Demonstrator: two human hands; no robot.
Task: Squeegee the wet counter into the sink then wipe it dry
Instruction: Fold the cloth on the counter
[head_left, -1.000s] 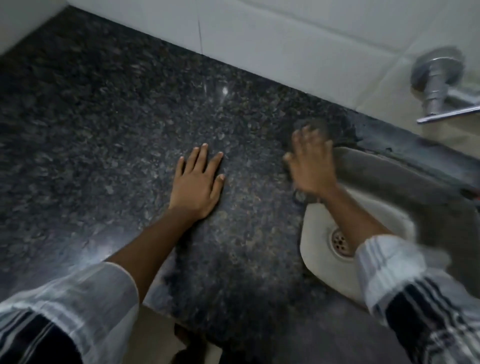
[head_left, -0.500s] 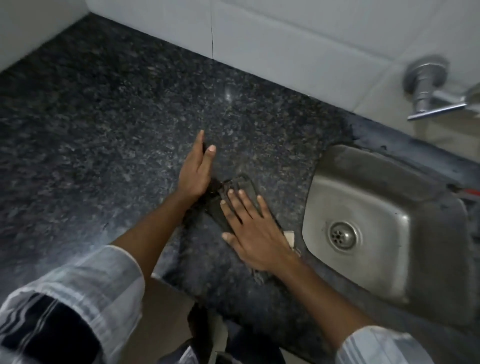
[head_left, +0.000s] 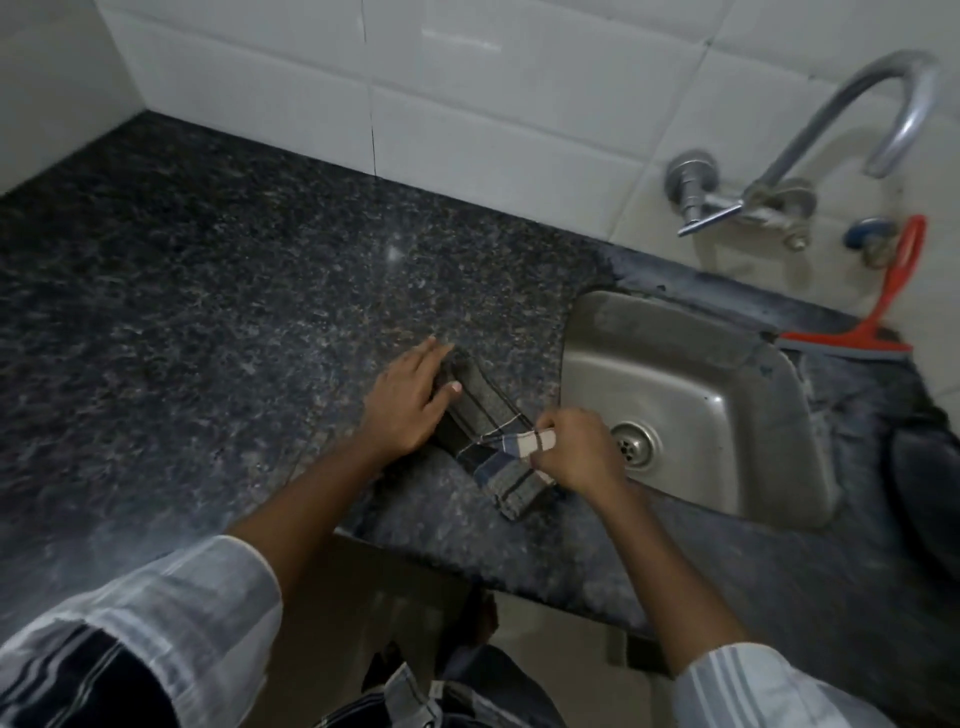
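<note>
A dark checked cloth (head_left: 480, 415) lies folded on the black speckled granite counter (head_left: 208, 312), just left of the steel sink (head_left: 691, 374). My left hand (head_left: 408, 402) rests flat on the cloth's far left end, thumb across the fabric. My right hand (head_left: 576, 452) pinches a pale corner of the cloth at its near right end, lifted a little off the counter. A red squeegee (head_left: 883, 312) leans against the wall behind the sink's right corner, with neither hand near it.
A curved metal tap (head_left: 810, 171) sticks out of the white tiled wall (head_left: 467, 104) above the sink. The counter's front edge (head_left: 441, 561) runs just below my hands. A dark object (head_left: 924, 483) sits on the counter at the right edge.
My right hand went from pressing flat on the cloth to pinching its near corner. My left hand moved onto the cloth's far end. The view tilted up, showing the tap and squeegee.
</note>
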